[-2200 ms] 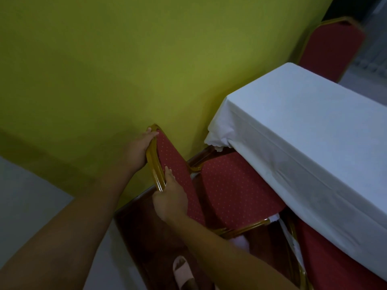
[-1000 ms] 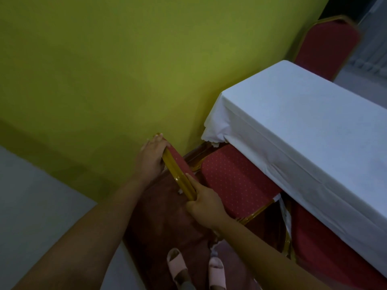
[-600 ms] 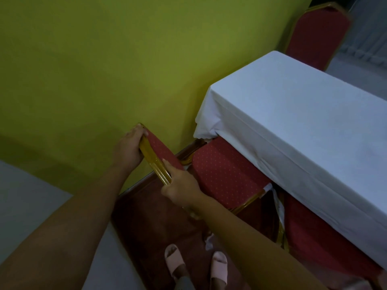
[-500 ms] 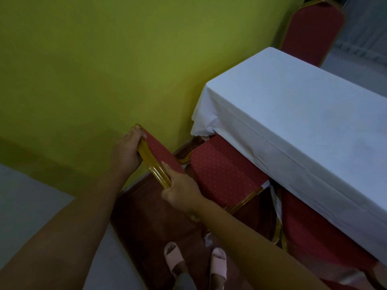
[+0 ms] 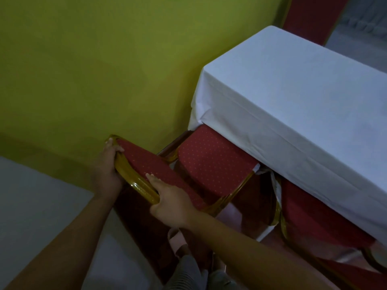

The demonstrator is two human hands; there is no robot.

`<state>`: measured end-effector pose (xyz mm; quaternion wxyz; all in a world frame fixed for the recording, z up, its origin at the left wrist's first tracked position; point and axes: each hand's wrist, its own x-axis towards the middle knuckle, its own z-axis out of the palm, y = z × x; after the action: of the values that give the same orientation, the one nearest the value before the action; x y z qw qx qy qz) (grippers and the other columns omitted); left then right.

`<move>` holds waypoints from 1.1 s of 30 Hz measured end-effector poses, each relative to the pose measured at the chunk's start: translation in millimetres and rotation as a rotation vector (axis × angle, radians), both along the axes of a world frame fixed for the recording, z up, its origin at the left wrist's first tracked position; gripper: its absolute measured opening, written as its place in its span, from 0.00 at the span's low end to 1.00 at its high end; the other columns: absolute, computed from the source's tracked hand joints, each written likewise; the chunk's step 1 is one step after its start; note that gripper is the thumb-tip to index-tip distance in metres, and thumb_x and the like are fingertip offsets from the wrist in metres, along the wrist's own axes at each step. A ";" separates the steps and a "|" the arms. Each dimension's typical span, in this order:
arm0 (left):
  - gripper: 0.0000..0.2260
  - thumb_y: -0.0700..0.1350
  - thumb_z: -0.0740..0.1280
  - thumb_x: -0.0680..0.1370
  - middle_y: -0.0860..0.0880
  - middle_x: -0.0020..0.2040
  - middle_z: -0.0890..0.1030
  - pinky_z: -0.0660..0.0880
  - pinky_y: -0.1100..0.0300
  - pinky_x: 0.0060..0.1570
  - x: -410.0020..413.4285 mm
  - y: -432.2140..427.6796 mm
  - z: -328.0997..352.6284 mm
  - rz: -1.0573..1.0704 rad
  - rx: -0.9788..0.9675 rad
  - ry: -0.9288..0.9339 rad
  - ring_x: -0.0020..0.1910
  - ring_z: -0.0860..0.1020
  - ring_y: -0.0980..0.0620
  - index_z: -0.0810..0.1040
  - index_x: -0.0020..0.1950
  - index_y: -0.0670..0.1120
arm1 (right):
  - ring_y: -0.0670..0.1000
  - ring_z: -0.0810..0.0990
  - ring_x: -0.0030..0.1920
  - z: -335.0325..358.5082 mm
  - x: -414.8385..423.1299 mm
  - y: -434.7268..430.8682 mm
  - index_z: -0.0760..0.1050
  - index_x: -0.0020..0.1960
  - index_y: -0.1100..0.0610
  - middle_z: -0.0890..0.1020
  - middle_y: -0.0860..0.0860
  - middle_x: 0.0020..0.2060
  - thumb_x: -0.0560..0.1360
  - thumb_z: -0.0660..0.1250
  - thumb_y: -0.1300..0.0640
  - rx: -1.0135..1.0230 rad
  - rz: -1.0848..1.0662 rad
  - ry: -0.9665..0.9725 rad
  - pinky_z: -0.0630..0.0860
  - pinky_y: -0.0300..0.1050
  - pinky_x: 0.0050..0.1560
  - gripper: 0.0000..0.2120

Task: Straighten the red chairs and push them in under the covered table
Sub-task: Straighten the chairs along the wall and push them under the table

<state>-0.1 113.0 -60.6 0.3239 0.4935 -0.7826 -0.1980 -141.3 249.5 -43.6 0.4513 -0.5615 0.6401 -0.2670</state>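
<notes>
- Gripping the gold rim at the far end of the backrest, the left hand (image 5: 107, 166) curls its fingers over the top edge of the nearest red chair (image 5: 211, 164), close to the yellow-green wall (image 5: 104, 70).
- The right hand (image 5: 169, 201) is clamped on the same gold frame at its nearer end, thumb lying along the red dotted padding; the fingers underneath are hidden by the frame.
- This chair's seat points toward the covered table (image 5: 293, 97), and its far edge is tucked just under the hanging white cloth, so how far in it reaches cannot be seen.
- The chair's legs are lost in the dark under the seat.
- A second red chair (image 5: 314, 218) sits to the right, its padding mostly beneath the drape; only a curve of gold frame and part of the red surface show, and the lower part runs out of view.
- A third red chair (image 5: 314, 15) stands past the far end of the table, cut off by the upper edge of the view.
- Below the arms, a pale sandal (image 5: 176, 239) shows on dark red flooring; the other foot is probably behind the right forearm.
- The table's white cloth bunches at the near corner, hiding the table legs.
</notes>
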 end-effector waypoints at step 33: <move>0.12 0.35 0.68 0.71 0.42 0.74 0.66 0.72 0.48 0.61 -65.1 -58.8 0.6 -0.143 -0.005 -0.086 0.73 0.63 0.44 0.75 0.52 0.45 | 0.54 0.79 0.48 -1.9 -33.9 -21.6 0.54 0.75 0.40 0.78 0.52 0.62 0.67 0.60 0.61 0.010 -0.277 0.040 0.70 0.43 0.45 0.40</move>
<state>-65.1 54.2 -60.0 0.2763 0.4435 -0.8295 -0.1974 -175.2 227.9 -45.5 0.4000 -0.4708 0.7217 -0.3124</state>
